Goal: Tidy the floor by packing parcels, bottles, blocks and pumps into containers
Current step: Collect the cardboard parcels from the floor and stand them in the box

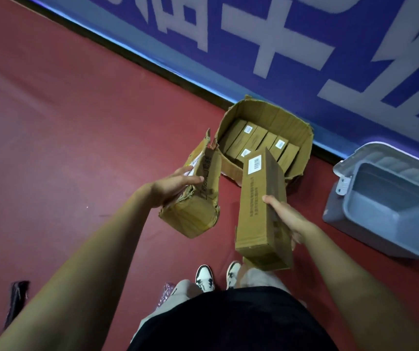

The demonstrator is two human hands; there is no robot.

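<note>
An open cardboard box (297, 130) stands on the red floor by the blue wall, with several long brown parcels (254, 140) lying side by side inside it. My left hand (173, 186) grips a crumpled, torn brown parcel (195, 214) just left of the box. My right hand (286, 216) holds a long, narrow brown parcel (256, 216) with a white barcode label, tilted, its far end over the box's near rim.
A grey plastic bin (390, 206) with its lid hinged open stands to the right against the wall (304, 46). My shoes (218, 276) are below the parcels. A dark object (17, 297) and a pinkish wrapper (166, 292) lie on the floor at lower left.
</note>
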